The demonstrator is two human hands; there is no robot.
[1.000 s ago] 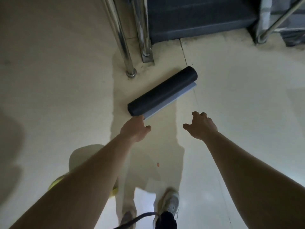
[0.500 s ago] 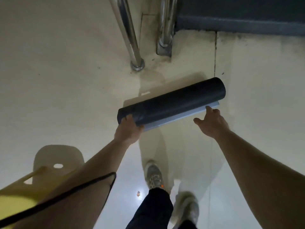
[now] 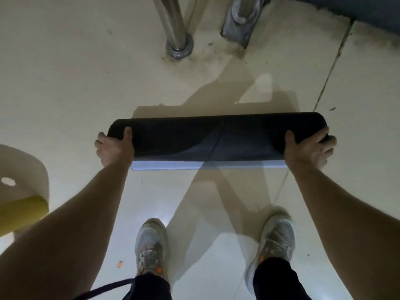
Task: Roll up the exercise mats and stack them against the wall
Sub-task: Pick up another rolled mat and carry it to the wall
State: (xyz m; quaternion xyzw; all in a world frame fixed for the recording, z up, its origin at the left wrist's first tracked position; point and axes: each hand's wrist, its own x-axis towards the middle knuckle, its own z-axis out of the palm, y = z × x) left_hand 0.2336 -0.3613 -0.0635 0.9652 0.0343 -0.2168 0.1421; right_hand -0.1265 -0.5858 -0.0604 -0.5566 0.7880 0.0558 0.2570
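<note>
rolled dark mat (image 3: 216, 139) lies crosswise on floor (image 3: 65, 83) | left hand (image 3: 114, 149) grips left end | right hand (image 3: 308, 149) grips right end | 2 shoes (image 3: 150, 245) below

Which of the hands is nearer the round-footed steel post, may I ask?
Left. The left hand grips the rolled mat left of the post; the right hand grips its other end, far right.

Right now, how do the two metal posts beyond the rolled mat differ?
The left post ends in a round collar on the floor; the right post sits on an angular base plate. The left post's foot stands nearer the rolled mat; the right post's foot is farther back. Both are shiny metal and stand on the pale floor.
</note>
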